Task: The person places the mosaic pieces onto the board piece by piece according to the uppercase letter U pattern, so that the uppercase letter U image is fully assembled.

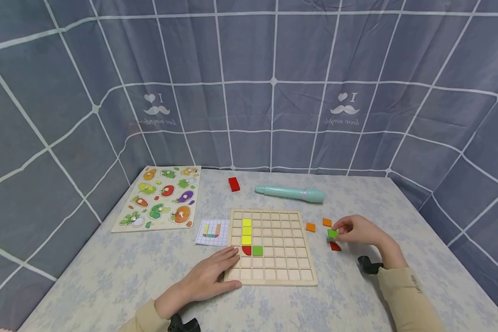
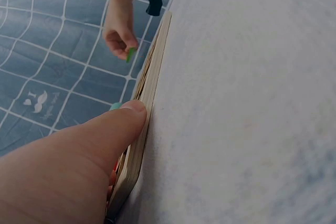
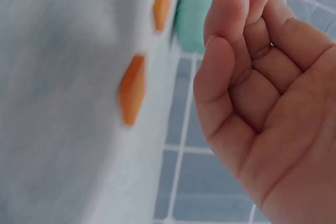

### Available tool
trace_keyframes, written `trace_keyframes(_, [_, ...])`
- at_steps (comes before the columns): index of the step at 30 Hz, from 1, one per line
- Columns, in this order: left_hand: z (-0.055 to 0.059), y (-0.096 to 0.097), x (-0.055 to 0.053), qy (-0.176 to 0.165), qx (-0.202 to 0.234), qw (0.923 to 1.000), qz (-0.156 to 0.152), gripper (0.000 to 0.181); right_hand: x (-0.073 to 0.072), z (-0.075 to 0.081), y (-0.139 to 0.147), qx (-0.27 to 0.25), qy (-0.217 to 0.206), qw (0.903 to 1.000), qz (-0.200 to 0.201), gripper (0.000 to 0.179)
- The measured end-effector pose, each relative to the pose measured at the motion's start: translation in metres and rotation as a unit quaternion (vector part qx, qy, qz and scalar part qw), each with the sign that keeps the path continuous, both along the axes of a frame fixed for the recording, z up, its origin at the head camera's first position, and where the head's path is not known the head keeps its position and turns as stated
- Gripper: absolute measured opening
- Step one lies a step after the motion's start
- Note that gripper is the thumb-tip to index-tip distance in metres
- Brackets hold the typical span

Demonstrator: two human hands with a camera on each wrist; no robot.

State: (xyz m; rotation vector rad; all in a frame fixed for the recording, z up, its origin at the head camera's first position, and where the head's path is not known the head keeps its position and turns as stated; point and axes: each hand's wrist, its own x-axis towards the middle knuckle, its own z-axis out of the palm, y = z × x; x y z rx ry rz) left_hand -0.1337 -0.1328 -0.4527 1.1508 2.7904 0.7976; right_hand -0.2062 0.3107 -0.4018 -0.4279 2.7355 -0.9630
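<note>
A wooden grid board lies on the table. Three yellow square tiles form a column in its grid, with a red rounded tile below them and a green square tile beside the red one. My left hand rests on the board's lower left edge, fingers extended; its thumb lies along the rim in the left wrist view. To the right of the board, my right hand pinches another green tile between thumb and fingertips, above the table. A second red tile lies below that hand.
Two orange tiles lie right of the board. A pattern card touches its left side. Farther back are a teal pen-shaped object, a red block and a vegetable puzzle board. A tiled-pattern curtain surrounds the table.
</note>
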Motion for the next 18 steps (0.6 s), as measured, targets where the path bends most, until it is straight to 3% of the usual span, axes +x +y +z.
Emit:
trace_keyframes(10, [-0.003,-0.001,-0.001,0.020,0.006,0.9998,0.000,0.068,-0.006,0.025,-0.040,-0.035,0.005,0.9967,0.073,0.021])
trace_keyframes(18, [-0.003,-0.001,-0.001,0.016,0.005,0.9999,-0.001,0.068,-0.010,0.031,-0.082,-0.047,0.004,0.9900,0.133,0.018])
